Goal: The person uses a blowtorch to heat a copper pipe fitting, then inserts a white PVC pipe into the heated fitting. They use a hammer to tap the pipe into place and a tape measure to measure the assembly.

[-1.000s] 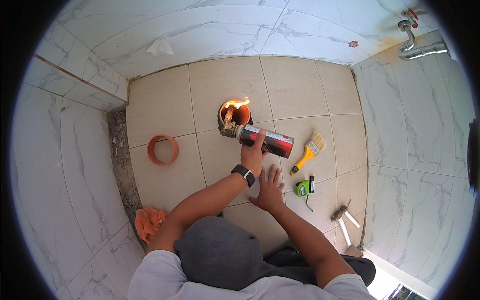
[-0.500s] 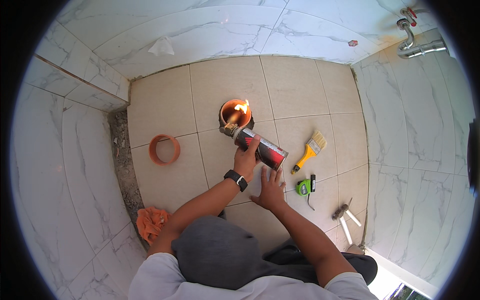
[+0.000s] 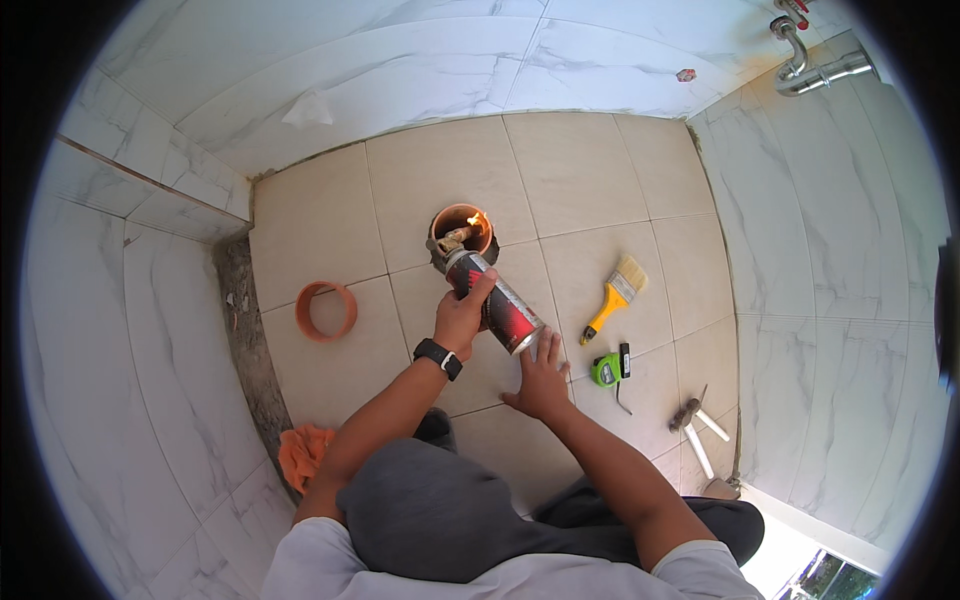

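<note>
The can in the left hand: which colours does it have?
The can is mostly black and red, clearest in the head view.

The shirt (image 3: 560, 580) is pale, nearly white, with short sleeves (image 3: 322, 546) that end above the elbows. The trousers (image 3: 430, 505) are dark grey, smooth and rounded at the knee, with soft creases. A black watch (image 3: 438, 358) with a broad band and a light, silvery edge circles the left wrist. Both hands (image 3: 541, 388) are bare.
</note>
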`<state>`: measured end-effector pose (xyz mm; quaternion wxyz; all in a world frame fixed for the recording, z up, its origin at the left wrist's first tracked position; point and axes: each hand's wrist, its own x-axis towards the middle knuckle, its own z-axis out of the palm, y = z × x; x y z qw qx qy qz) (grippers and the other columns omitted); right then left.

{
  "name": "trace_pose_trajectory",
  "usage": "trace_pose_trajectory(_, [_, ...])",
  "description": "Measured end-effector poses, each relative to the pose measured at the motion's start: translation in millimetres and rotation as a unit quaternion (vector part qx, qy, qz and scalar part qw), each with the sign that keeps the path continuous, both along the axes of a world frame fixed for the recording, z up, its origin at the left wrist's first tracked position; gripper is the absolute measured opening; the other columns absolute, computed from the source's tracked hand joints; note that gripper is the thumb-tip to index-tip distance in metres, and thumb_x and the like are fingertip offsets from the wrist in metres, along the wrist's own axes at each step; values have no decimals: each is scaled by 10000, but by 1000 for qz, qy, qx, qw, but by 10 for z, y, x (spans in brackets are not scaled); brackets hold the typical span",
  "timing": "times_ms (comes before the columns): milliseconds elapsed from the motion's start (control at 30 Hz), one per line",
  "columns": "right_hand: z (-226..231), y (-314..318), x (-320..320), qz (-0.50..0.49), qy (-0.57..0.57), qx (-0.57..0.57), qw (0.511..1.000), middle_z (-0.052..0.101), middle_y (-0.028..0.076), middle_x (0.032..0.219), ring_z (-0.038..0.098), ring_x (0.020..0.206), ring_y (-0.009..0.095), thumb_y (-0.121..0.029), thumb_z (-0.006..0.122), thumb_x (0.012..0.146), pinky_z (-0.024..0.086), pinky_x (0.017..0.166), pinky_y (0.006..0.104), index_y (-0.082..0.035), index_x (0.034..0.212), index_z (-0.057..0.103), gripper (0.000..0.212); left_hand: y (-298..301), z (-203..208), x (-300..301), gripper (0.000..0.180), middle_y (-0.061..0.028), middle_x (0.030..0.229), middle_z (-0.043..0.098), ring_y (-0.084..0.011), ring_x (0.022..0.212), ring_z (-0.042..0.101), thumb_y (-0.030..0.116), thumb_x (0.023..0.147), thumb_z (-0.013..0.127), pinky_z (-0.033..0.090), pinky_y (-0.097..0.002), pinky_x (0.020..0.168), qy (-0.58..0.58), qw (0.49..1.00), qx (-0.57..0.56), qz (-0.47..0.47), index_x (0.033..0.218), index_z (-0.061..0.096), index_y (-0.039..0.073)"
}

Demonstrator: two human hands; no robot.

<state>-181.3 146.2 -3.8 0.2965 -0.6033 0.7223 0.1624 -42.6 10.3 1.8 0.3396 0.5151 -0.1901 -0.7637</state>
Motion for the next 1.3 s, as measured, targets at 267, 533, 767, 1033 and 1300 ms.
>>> trace_pose_trajectory(267, [-14, 5, 3, 4, 6, -6, 1000, 9, 322, 1642, 34, 1523, 517, -507, 862, 694, 333, 1047, 752, -81, 1614, 95, 1271, -259, 137, 537, 707, -80, 1031, 665, -159, 869, 673, 544, 843, 753, 562, -332, 776, -96, 988, 7, -118, 1217, 568, -27])
trace_pose_trajectory(533, [-2, -25, 22, -2, -7, 3, 1000, -16, 326, 1643, 8, 1526, 513, -502, 862, 696, 311, 1062, 753, -86, 1617, 91, 1271, -559, 179, 935, 649, -105, 993, 666, -177, 844, 679, 481, 869, 731, 577, -335, 756, -144, 968, -25, -205, 1173, 569, -68])
trace_pose_trajectory(767, [-22, -16, 21, -3, -8, 0, 1000, -28, 334, 1641, -3, 1527, 513, -491, 867, 690, 305, 1073, 744, -82, 1617, 93, 1275, -850, 264, 968, 589, -116, 922, 674, -200, 710, 682, 443, 868, 731, 581, -345, 638, -163, 950, -21, -266, 1136, 590, -62])
trace_pose_trajectory(1033, [-18, -34, 33, 2, -3, 5, 1000, -4, 325, 1642, 18, 1523, 519, -493, 857, 708, 325, 1058, 750, -81, 1615, 86, 1259, -1088, 460, 1119, 649, -174, 923, 689, -234, 687, 701, 473, 841, 741, 585, -349, 588, -181, 933, -13, -310, 1124, 606, -95])
trace_pose_trajectory(1300, [-28, -34, 33, 7, 1, 5, 1000, -11, 339, 1637, 17, 1522, 524, -508, 854, 699, 318, 1065, 745, -71, 1614, 90, 1269, -1221, 544, 1205, 615, -108, 872, 706, -172, 667, 674, 566, 846, 720, 541, -301, 604, -222, 917, -23, -330, 1041, 678, -16])
